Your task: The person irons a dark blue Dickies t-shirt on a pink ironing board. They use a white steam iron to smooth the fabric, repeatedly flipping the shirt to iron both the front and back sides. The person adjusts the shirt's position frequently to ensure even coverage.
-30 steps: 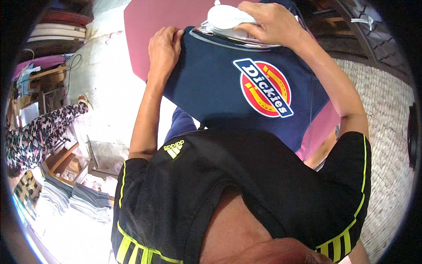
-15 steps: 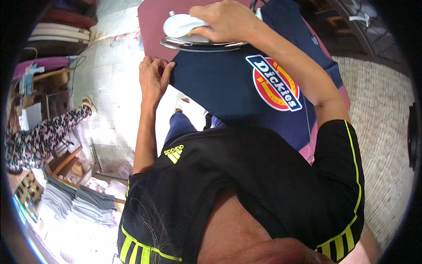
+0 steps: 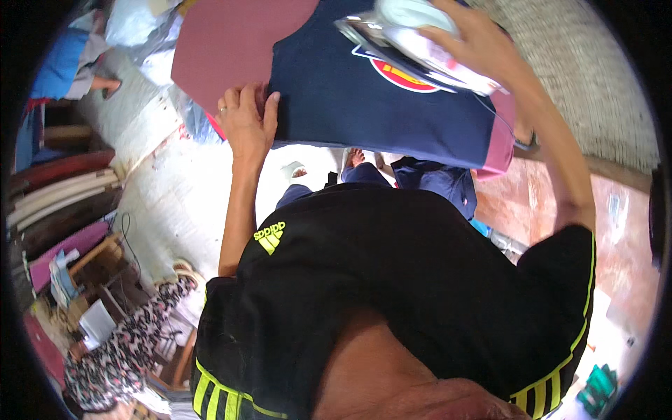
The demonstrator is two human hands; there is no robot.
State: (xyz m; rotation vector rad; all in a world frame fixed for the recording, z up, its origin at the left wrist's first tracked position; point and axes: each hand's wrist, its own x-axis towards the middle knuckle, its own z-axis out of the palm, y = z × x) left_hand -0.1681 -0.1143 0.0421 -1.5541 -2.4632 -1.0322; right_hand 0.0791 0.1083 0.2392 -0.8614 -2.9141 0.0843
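Observation:
A navy cloth (image 3: 336,105), perhaps part of a garment, lies flat over a board with a maroon cover (image 3: 231,42). My right hand (image 3: 476,42) is wrapped round the handle of a white iron (image 3: 413,42), blurred by motion. The iron's shiny metal base is tilted across a red, yellow and white emblem (image 3: 399,75) on the cloth and hides much of it. At the cloth's left edge rests my left hand (image 3: 245,122), its fingers extended on the maroon cover. Its thumb touches the navy edge, and nothing shows in its grasp.
Plastic bags (image 3: 136,24) lie beyond the board's far left. Long panels (image 3: 63,199) are stacked at the left. A person in patterned clothing (image 3: 112,357) is at the lower left, another in blue (image 3: 59,63) at the upper left. Woven matting (image 3: 595,70) covers the right side.
The iron has moved right in my right hand, from the cloth's far left end onto the emblem. My left hand has loosened from a curled pose to extended fingers. The whole view has turned.

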